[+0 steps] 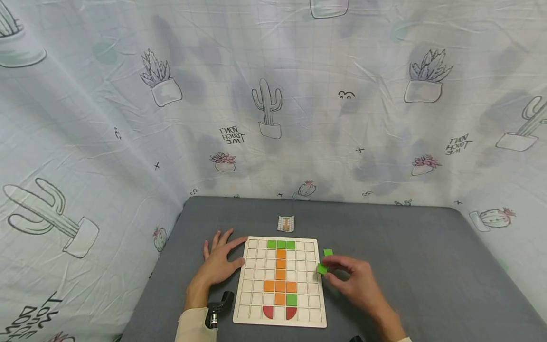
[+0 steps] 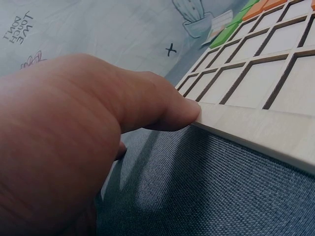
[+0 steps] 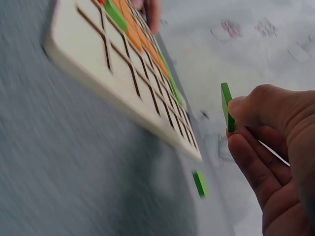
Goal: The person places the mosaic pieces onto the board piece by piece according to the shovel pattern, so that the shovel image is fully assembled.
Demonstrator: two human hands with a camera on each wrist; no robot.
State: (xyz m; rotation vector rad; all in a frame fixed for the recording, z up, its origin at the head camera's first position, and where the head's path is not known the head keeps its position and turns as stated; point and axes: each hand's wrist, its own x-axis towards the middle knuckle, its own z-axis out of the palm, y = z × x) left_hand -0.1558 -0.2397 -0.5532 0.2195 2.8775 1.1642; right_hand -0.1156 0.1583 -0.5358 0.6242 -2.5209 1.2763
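A wooden grid board (image 1: 256, 296) lies on the grey table, some of its cells filled with green, orange and red pieces. My left hand (image 1: 218, 263) rests at the board's left edge; in the left wrist view the thumb (image 2: 179, 112) touches the rim. Over the board's right edge, my right hand (image 1: 356, 280) pinches a green square tile (image 3: 226, 107) between thumb and fingers. Another green tile (image 1: 328, 252) lies on the table just beyond that hand. On the board, a green tile (image 1: 291, 299) sits right of the lowest orange one, above a red quarter-round piece (image 1: 291, 312).
Behind the board lies a small pattern card (image 1: 286, 223) showing a grid with a coloured figure. The grey table (image 1: 406, 251) extends to both sides. A cloth curtain (image 1: 316, 142) printed with potted plants hangs behind and at the sides.
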